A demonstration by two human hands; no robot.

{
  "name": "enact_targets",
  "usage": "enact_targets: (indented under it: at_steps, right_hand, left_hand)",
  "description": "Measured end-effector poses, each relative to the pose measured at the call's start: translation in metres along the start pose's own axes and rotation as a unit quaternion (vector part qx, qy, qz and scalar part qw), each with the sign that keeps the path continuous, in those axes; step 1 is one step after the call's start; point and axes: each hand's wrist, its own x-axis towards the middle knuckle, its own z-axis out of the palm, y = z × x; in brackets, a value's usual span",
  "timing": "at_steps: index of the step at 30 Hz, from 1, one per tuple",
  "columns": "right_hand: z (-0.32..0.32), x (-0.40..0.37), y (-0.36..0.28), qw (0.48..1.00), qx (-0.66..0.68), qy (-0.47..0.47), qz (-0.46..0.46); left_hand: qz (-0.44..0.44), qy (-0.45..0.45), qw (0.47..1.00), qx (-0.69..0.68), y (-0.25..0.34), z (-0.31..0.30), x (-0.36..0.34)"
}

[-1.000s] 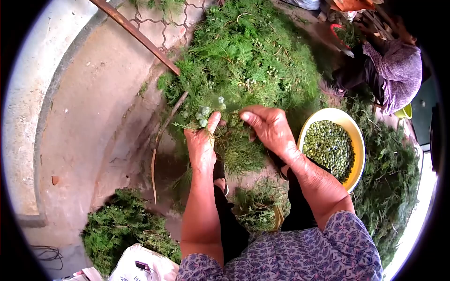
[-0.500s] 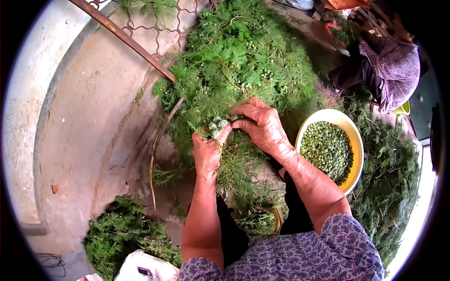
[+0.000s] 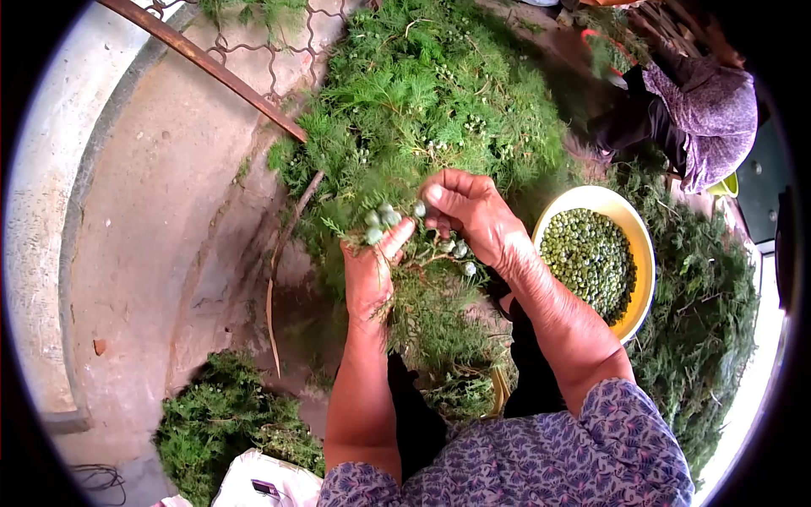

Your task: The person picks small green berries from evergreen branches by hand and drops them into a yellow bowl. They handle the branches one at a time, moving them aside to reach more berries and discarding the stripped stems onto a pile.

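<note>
My left hand (image 3: 369, 272) grips a feathery green sprig (image 3: 431, 296) with a cluster of pale green cones (image 3: 378, 220) at its tip above my thumb. My right hand (image 3: 470, 211) pinches one cone (image 3: 420, 208) on that sprig between thumb and fingers. A few more cones (image 3: 460, 250) hang just under my right hand. Both hands are held over a big heap of green branches (image 3: 431, 93). To the right of my right wrist stands a yellow bowl (image 3: 640, 245) filled with picked green cones (image 3: 591, 262).
Another person in a purple patterned top (image 3: 710, 110) crouches at the upper right. More cut branches lie at the right (image 3: 701, 329) and in a pile at the lower left (image 3: 220, 418). A rusty bar (image 3: 203, 63) crosses the concrete floor (image 3: 160, 220). A white bag (image 3: 262, 482) lies by my left elbow.
My right hand came from apart to the sprig's tip and took a cone between its fingers. My left hand has kept hold of the sprig, shifting slightly.
</note>
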Motion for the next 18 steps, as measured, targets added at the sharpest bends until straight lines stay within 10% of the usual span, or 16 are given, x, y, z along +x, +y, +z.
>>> enact_targets:
  at_steps: [3,12,15,18]
  right_hand:
    - [-0.001,0.001,-0.003,0.994,0.099,-0.037,0.018]
    - [0.006,-0.001,0.012,0.966,-0.197,-0.027,-0.163]
    - [0.010,-0.007,-0.004,0.996,0.020,0.068,0.062]
    - [-0.008,0.007,0.001,0.984,0.172,0.050,-0.002]
  left_hand:
    - [-0.051,0.037,0.998,-0.029,0.000,-0.004,0.002]
    - [-0.036,0.016,0.997,-0.070,-0.007,-0.003,0.003]
    - [-0.028,-0.009,0.998,-0.058,-0.003,-0.005,0.003]
    - [-0.022,0.004,1.000,-0.013,-0.005,-0.014,0.004]
